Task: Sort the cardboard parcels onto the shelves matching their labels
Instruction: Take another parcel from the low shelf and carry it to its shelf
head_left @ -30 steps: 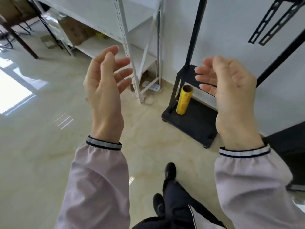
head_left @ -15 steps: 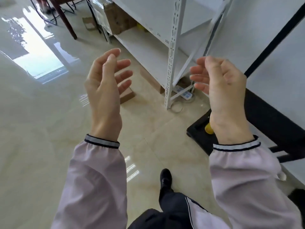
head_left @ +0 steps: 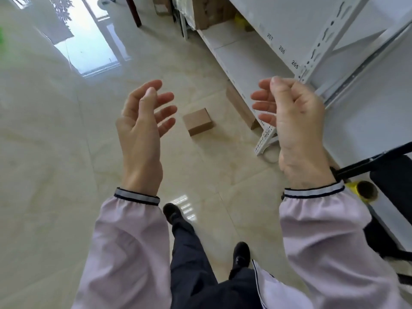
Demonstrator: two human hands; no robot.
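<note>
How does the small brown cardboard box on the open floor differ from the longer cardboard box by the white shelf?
The small brown cardboard box is compact, fully visible and alone on the tiles. The longer cardboard box is elongated and partly tucked under the white metal shelf. Both are plain brown, closed and on the floor.

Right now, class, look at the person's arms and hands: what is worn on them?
Both hands, left and right, are bare: no gloves or rings visible. Each arm wears a loose pale lilac sleeve, gathered at the wrist into a grey ribbed cuff edged with dark stripes.
</note>
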